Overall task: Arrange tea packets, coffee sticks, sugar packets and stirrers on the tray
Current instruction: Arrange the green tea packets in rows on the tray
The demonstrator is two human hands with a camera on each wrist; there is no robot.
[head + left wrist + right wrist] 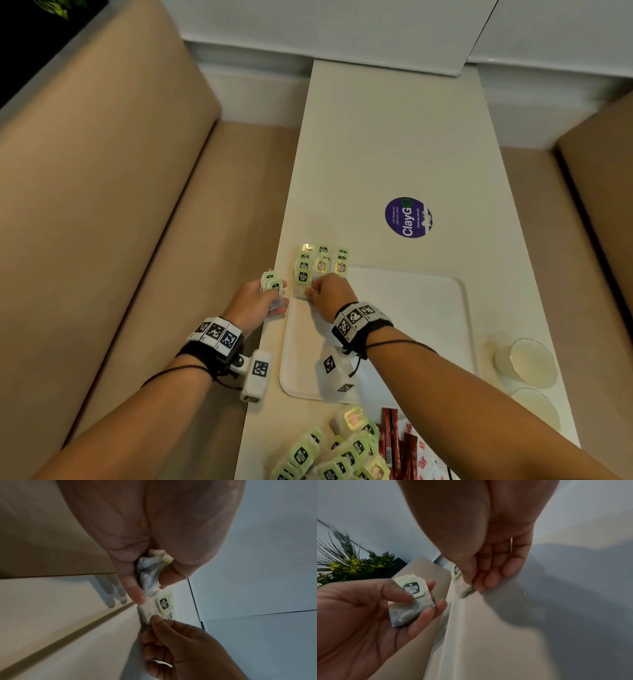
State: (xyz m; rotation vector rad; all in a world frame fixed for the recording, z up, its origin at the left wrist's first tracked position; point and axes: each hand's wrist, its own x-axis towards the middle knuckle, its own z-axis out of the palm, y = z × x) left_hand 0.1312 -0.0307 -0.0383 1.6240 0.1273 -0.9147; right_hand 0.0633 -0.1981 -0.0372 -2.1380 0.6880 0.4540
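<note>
Presently: right hand (330,294) pinches a soft paper tea bag (464,589) with a green square tag, at the far left corner of the smooth white tray (428,308). Left hand (260,301), just left of the tray, grips a small stack of bags (412,601); rows of bags (322,262) lie at the tray's far edge.

One tray (459,308), two cups (527,363)

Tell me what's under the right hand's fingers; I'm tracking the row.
The right hand pinches a tea packet at the tray edge; its fingers cover part of it.
</note>
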